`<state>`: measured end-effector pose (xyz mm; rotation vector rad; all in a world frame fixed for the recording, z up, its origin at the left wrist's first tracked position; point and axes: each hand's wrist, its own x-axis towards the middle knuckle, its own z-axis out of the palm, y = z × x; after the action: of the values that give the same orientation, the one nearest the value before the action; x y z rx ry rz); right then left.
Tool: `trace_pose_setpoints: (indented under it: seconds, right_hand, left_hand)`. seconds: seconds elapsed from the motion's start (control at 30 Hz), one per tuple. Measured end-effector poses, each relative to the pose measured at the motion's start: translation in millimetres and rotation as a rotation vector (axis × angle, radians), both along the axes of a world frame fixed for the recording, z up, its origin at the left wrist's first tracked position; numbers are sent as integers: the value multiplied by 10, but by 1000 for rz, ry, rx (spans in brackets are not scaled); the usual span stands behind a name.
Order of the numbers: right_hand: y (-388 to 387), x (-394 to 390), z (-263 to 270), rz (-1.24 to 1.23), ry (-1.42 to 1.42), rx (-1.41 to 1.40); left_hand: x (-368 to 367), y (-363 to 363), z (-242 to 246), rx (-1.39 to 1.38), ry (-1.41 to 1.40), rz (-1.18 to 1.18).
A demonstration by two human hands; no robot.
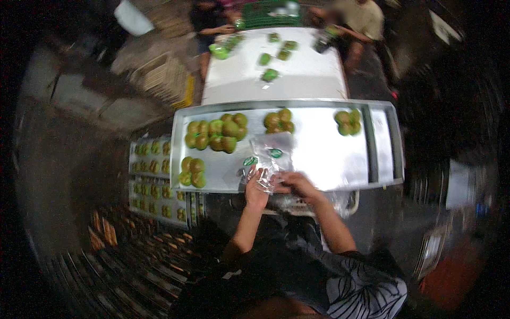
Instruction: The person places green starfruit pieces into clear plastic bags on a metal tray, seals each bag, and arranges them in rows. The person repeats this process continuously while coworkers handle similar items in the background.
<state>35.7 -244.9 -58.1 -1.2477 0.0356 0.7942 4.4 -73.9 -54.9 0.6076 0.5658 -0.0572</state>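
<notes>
A clear plastic bag [275,153] with green printed marks lies between my hands, above the near edge of a metal-rimmed tray [255,104]. My left hand [257,189] has its palm up and its fingers on the bag's near end. My right hand [297,184] pinches the bag's lower right side. Clusters of round green-brown fruit, possibly tomatoes, rest in the tray: a large group [217,133] at the left, a group [279,121] beyond the bag, one [348,122] at the right and one [192,172] at the near left.
Beyond the tray is a white table [239,81] with packed green produce [270,74]; two people stand at its far end. A green crate [251,16] is behind it. Lower left are more fruit trays [149,179]. A pale basket [352,203] sits under the tray's near edge.
</notes>
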Motion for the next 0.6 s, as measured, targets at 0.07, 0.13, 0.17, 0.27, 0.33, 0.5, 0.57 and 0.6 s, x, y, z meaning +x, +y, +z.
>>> trace_pose_setpoints:
  seconds: [0.07, 0.13, 0.17, 0.27, 0.33, 0.5, 0.57, 0.6]
  right_hand:
    - [-647, 480, -434, -212, -257, -470]
    - [-1294, 1034, -920, -411, -596, -1513]
    - [-1539, 1291, -1126, -500, -633, -2052]
    - [-1801, 1756, -1152, -480, -565, -1718]
    - [-1374, 1619, -814, -780, -411, -1535]
    - [627, 339, 274, -416, -1509, -854]
    - [1071, -24, 640, -210, -1634, -857]
    - [1181, -105, 806, -260, -1486, -861]
  left_hand:
    - [2, 175, -59, 151, -26, 173]
    - [-87, 365, -44, 202, 57, 303]
    - [-126, 469, -22, 222, 35, 340]
    - [-232, 863, 140, 251, -24, 444]
    - [-203, 1111, 291, 269, -66, 518]
    - [158, 1103, 536, 198, -146, 644]
    - [237, 854, 579, 21, -281, 416]
    - [256, 799, 633, 30, -288, 377]
